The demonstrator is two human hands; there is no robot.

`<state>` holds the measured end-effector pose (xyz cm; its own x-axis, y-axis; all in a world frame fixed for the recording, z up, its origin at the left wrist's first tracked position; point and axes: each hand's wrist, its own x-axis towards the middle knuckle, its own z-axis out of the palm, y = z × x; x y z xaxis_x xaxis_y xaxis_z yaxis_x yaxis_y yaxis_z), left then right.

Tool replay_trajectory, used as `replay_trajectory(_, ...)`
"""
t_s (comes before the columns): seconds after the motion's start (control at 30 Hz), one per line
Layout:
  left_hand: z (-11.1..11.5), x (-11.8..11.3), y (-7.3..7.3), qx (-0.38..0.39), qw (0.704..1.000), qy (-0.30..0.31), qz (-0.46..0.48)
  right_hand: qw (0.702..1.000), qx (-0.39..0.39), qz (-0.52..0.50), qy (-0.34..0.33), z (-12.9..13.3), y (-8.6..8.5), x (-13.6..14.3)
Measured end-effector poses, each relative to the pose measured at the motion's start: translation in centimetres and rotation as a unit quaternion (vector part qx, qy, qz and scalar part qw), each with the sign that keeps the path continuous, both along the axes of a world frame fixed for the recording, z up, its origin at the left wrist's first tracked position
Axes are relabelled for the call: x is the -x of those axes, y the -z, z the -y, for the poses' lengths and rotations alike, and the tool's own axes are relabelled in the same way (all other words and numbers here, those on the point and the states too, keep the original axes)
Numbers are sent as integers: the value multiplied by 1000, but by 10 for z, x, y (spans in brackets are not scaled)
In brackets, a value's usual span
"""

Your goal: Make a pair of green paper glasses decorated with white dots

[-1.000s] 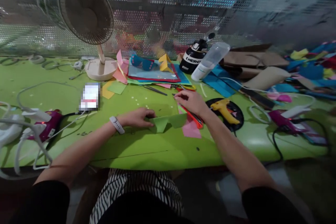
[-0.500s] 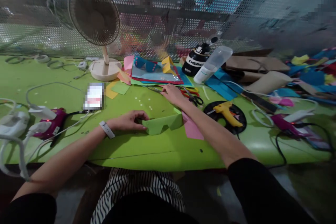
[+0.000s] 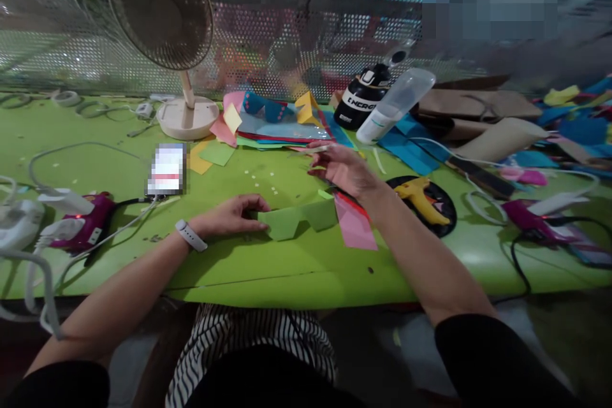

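Observation:
My left hand pinches the left end of a green paper glasses shape, which stands on edge on the green table. Over the table's middle, my right hand is raised with a thin, pale, tweezer-like tool in its fingers, pointing left. Its exact kind is hard to make out. A pink paper sheet lies under the right forearm, beside the glasses' right end. Small pale bits are scattered beyond the left hand. Behind them rest blue paper glasses with pink dots and a folded yellow paper piece.
A fan stands back left, with a phone and a purple power strip nearer. A black bottle and a clear bottle stand at back. A yellow glue gun lies on a black dish, right of my forearm.
My right hand has lifted off the table and moved right and nearer, now with the thin tool in its fingers. The left hand keeps its pinch on the green glasses. The view has shifted slightly.

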<state>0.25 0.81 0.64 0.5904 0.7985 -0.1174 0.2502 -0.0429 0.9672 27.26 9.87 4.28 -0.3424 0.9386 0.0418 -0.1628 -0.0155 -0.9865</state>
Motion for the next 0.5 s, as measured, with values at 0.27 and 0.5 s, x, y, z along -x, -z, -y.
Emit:
replay_trajectory(0.27,-1,3,-6,15,1000,3,13,931,-232,262,104,2,26,13)
replay_trajectory(0.5,-1,4,-6,31,999,-2,15,941,-212,241,104,0,28,9)
